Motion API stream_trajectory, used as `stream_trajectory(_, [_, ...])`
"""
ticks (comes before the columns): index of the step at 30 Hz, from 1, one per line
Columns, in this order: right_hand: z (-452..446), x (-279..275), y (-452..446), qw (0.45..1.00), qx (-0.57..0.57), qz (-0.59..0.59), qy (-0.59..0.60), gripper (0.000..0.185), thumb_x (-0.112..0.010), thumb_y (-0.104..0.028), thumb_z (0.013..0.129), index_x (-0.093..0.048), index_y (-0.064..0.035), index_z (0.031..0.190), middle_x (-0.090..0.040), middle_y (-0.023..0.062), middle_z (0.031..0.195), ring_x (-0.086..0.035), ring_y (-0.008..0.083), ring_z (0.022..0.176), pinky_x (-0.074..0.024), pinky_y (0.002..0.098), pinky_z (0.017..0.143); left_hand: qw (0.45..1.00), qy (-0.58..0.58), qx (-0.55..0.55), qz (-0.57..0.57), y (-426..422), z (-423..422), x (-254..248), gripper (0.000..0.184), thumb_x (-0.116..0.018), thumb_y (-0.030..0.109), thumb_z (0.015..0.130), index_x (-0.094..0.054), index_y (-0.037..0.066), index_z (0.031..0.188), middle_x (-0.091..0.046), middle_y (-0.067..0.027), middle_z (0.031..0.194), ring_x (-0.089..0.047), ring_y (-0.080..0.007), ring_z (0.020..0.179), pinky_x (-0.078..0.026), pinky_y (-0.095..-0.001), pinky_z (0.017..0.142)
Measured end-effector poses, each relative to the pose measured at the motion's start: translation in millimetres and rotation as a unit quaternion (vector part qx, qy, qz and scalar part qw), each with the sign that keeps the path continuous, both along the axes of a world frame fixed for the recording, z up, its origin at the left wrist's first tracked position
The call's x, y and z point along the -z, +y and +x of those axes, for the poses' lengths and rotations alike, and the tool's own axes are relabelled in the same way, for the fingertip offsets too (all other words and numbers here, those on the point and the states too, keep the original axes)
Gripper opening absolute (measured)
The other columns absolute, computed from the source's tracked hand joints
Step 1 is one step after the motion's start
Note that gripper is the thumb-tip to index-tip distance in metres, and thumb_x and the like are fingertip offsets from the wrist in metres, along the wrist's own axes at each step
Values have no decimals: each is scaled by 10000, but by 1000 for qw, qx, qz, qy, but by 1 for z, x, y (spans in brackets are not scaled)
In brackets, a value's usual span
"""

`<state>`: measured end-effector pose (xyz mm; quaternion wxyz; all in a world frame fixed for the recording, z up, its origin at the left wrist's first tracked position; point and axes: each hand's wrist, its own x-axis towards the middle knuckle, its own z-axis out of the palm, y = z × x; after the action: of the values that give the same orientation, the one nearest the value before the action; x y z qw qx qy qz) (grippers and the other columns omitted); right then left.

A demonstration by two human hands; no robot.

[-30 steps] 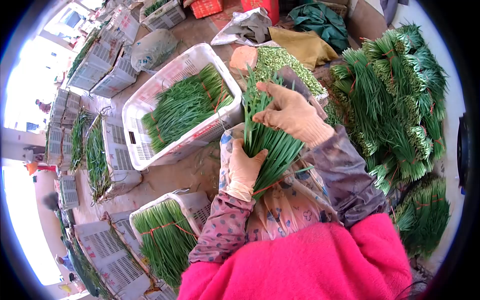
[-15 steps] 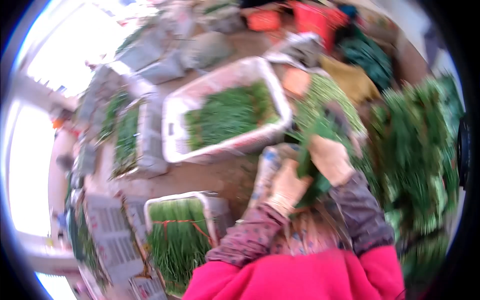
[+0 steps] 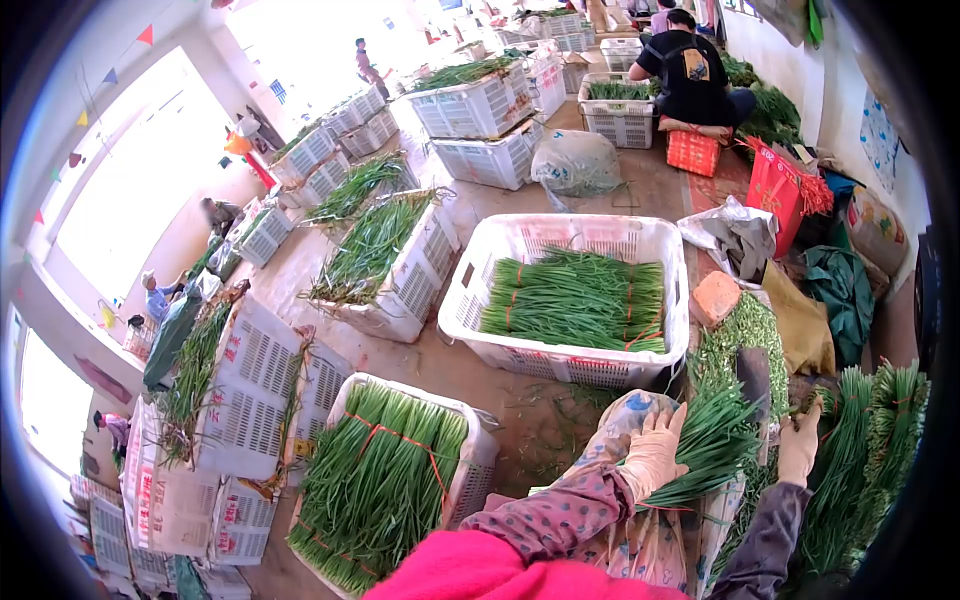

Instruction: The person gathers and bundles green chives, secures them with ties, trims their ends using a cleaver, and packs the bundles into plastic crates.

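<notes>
My left hand [image 3: 654, 456], in a pale glove, lies with fingers spread on the patterned apron over my lap, against a bundle of green stalks [image 3: 708, 438]. The bundle rests across my lap with a red band [image 3: 664, 508] near its lower end. To its right, my gloved right hand [image 3: 799, 443] is upright beside the stacked green bundles [image 3: 848, 465]; its fingers look bent together at the stalk ends, and what they hold is too small to make out. A dark flat piece [image 3: 753, 382] stands between the bundle and my right hand.
A white crate [image 3: 565, 366] holding banded bundles stands ahead, another full crate [image 3: 478, 468] at lower left. An orange block [image 3: 715, 298] sits by cut stalk pieces [image 3: 745, 335]. More crates fill the left and back. A person in black [image 3: 690, 75] sits on a red seat [image 3: 692, 153].
The view has swung up and left, showing more of the room. My right hand has left the bundle and moved right to the stacked bundles. My left hand has opened over the lap bundle.
</notes>
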<state>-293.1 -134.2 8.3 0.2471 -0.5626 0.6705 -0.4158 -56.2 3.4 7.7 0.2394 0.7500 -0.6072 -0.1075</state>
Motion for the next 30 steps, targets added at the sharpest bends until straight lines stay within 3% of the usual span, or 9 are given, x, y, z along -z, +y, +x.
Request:
stream_trajectory(3, [-2, -8, 26, 980, -159, -85, 88, 187, -606, 2, 840, -626, -23, 1024, -632, 72, 833, -582, 156, 685, -460, 281, 627, 998, -12, -7, 62, -5, 7, -7, 1027, -789, 322, 706, -192, 38, 1492, -607, -285, 1145, -595, -391, 1102, -466, -413, 931])
stream_trajectory(5, [31, -60, 74, 946, -322, -25, 24, 198, -628, 88, 743, -622, -27, 903, -622, 60, 799, -602, 147, 760, -471, 264, 681, 928, 225, 88, 284, -15, 22, -18, 1050, -772, 357, 721, -159, -17, 1487, -604, -302, 1157, -603, -384, 1104, -461, -409, 933])
stream_trajectory(7, [46, -60, 100, 881, -470, -2, 50, 284, -733, 10, 679, -620, -39, 935, -630, 82, 806, -634, 194, 820, -500, 321, 728, 929, 214, 105, 283, -17, 24, 1, 991, -749, 379, 731, -222, -66, 1442, -627, -303, 1091, -617, -390, 1065, -462, -405, 922])
stream_trajectory(10, [77, -56, 126, 850, -372, -131, 349, 632, -862, -317, 535, -612, -75, 1062, -660, 129, 853, -634, 322, 897, -490, 446, 821, 915, 296, 173, 212, -18, 34, 19, 622, -744, 346, 709, -560, -13, 1182, -653, -234, 1067, -623, -375, 1024, -473, -390, 903])
stream_trajectory(14, [88, -38, 117, 809, -445, -24, 383, 534, -816, -399, 589, -645, -121, 1012, -654, 102, 819, -622, 318, 800, -472, 439, 730, 972, 197, 127, 6, -20, 65, -1, 523, -762, 364, 672, -658, -8, 1025, -665, -222, 994, -621, -376, 975, -475, -407, 892])
stream_trajectory(17, [108, -68, 126, 831, -442, -111, 320, 287, -694, -180, 681, -631, -90, 946, -610, 97, 782, -607, 318, 770, -452, 460, 669, 962, 264, 63, 33, -12, 94, -53, 532, -767, 394, 665, -681, -17, 992, -683, -220, 948, -640, -387, 921, -504, -422, 843])
stream_trajectory(20, [122, -60, 129, 831, -416, -105, 354, 258, -592, -129, 756, -639, -106, 1009, -622, 85, 802, -618, 286, 781, -477, 421, 659, 933, 359, -6, 36, -11, 117, -44, 362, -772, 113, 757, -667, -7, 1081, -714, -63, 952, -652, -117, 822, -530, -290, 754])
stream_trajectory(22, [127, -50, 125, 830, -406, -89, 372, 299, -595, -148, 755, -642, -112, 1048, -625, 81, 813, -619, 279, 788, -486, 405, 665, 861, 507, -35, -24, -5, 128, -14, 360, -782, 115, 784, -656, -30, 1089, -699, -43, 951, -634, -114, 804, -521, -270, 750])
stream_trajectory(30, [129, -55, 118, 822, -432, -144, 341, 275, -594, -156, 778, -634, -147, 1050, -619, 46, 1022, -634, 235, 852, -522, 367, 684, 786, 614, -65, -27, 5, 131, 0, 305, -778, 64, 799, -651, -4, 1067, -687, -35, 957, -626, -119, 804, -517, -256, 752])
